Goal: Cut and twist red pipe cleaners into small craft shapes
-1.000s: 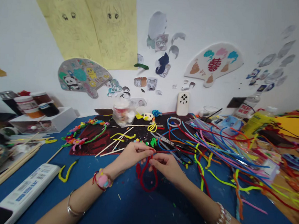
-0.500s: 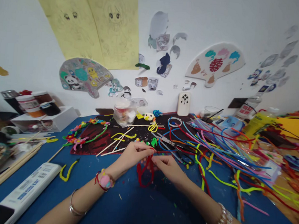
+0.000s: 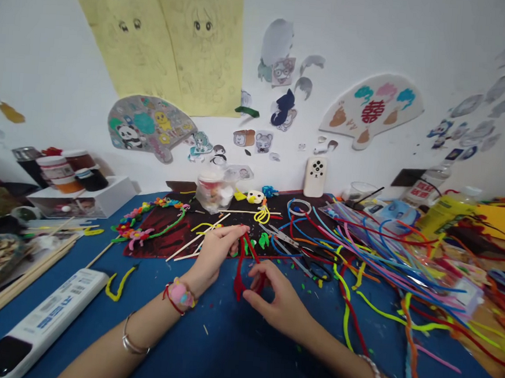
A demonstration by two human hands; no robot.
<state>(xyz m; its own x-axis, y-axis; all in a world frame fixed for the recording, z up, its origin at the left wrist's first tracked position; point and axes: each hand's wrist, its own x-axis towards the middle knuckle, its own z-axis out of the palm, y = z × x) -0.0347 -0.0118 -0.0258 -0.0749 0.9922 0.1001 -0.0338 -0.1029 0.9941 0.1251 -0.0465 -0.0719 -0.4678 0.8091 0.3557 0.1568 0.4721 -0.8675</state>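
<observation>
My left hand pinches the top of a bent red pipe cleaner above the dark red mat. The pipe cleaner hangs down in a narrow, twisted loop. My right hand is lower, over the blue tabletop, with its thumb and fingers curved around the loop's lower end. I cannot tell whether they grip it. Loose wooden sticks lie just left of my left hand, and metal scissors lie to the right of the loop.
A large heap of multicoloured pipe cleaners spreads across the right side. A flower-shaped pipe-cleaner garland lies to the left, with a white power strip at the front left. A plastic tub stands at the back.
The red loop is narrower and more twisted. My left hand has risen and moved left, while my right hand has dropped lower, away from the top of the loop.
</observation>
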